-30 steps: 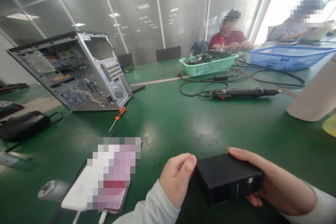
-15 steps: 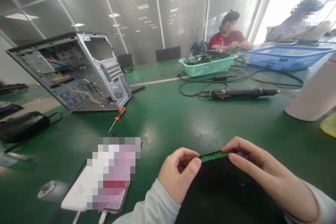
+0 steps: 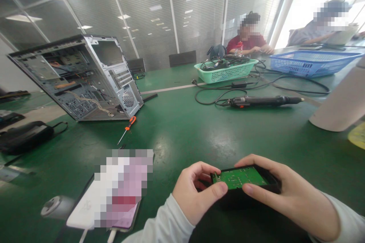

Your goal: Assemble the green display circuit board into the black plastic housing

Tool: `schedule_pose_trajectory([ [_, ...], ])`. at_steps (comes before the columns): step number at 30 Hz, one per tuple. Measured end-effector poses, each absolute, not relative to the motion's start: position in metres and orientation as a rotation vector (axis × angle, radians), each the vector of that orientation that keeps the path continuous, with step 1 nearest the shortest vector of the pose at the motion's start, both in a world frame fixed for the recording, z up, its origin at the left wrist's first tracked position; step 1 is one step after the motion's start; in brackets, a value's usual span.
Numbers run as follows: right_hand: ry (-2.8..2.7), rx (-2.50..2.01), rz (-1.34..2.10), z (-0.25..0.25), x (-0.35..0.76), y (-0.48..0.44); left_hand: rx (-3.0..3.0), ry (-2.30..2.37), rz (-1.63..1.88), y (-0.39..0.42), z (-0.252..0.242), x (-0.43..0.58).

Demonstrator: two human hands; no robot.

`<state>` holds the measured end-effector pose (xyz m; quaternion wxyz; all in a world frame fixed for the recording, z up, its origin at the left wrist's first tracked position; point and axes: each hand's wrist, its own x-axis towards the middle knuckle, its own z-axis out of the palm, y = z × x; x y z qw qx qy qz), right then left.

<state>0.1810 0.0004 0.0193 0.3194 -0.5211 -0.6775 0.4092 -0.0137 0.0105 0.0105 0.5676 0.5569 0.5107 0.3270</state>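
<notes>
Between my hands is a black box-like casing [image 3: 238, 199] with a green circuit board [image 3: 242, 177] showing on its upper face. My left hand [image 3: 196, 190] grips the casing's left end, thumb on the near edge and fingers at the far side. Around the right end, my right hand [image 3: 285, 190] is closed, its thumb along the near edge and index finger along the far edge. The casing's underside and some fingertips are hidden. An orange-handled screwdriver [image 3: 127, 130] lies on the green table to the left.
An open computer case [image 3: 125, 79] stands at left. Two phone-like devices [image 3: 85, 205] with cables lie nearby. Beyond are an electric screwdriver [image 3: 262, 101], a green basket [image 3: 225, 75] of cables and a blue basket [image 3: 308, 69]. Two people sit across the table.
The casing has tilted toward me, so much more of the circuit board's face shows. Both hands have turned slightly with it and sit a little lower.
</notes>
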Motion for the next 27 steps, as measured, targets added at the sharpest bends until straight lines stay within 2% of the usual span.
schedule_pose_trajectory([
  [7, -1.764, -1.300, 1.077, -0.002, 0.189, 0.005, 1.150, 1.161, 0.776, 0.012, 0.014, -0.013],
  [20, -1.633, -1.538, 1.139, 0.015, 0.184, -0.001, 1.103, 1.161, 0.768, 0.012, 0.017, -0.010],
  [27, -1.483, -1.512, 1.345, 0.018, 0.181, -0.004, 1.119, 1.202, 0.772, 0.013, 0.016, -0.009],
])
